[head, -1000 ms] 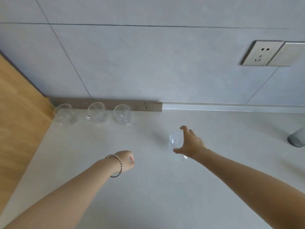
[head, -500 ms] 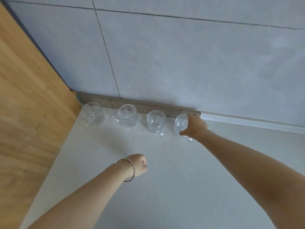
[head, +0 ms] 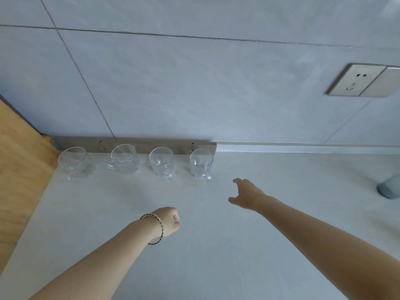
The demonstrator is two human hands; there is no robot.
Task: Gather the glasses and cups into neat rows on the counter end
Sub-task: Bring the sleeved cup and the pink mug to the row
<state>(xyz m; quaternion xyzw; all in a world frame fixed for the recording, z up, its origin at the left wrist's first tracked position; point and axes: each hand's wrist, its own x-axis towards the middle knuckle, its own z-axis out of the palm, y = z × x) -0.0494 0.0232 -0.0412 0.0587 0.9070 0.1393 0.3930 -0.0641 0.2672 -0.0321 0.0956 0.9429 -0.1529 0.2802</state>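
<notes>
Standing in one row at the back of the counter [head: 216, 256], four clear glass cups line up just in front of the grey strip [head: 140, 145] at the foot of the tiled wall [head: 194, 94]. Counting from the wooden panel [head: 19, 169] at the left end, we see the first cup [head: 74, 162], the second cup [head: 125, 159], the third cup [head: 162, 162] and the fourth cup [head: 201, 162]. Each stands mouth up, with gaps between them and none touching. The fourth cup sits by the strip's right end, its handle pointing toward us and to the right.

Our right hand [head: 246, 194] is held out over the counter near that fourth cup, in front of it and to its right, apart from it. Its fingers are spread and relaxed, thumb out, and it holds nothing.

Our left hand [head: 167, 221] is nearer to us, in front of the third cup and well apart from the row. It is clenched into a fist with nothing in it, and a thin bracelet [head: 154, 229] circles its wrist.

High on the wall to the right we see a socket plate [head: 357, 80]. At the counter's far right edge is a grey object [head: 389, 188], cut off by the frame, and we cannot tell what it is
</notes>
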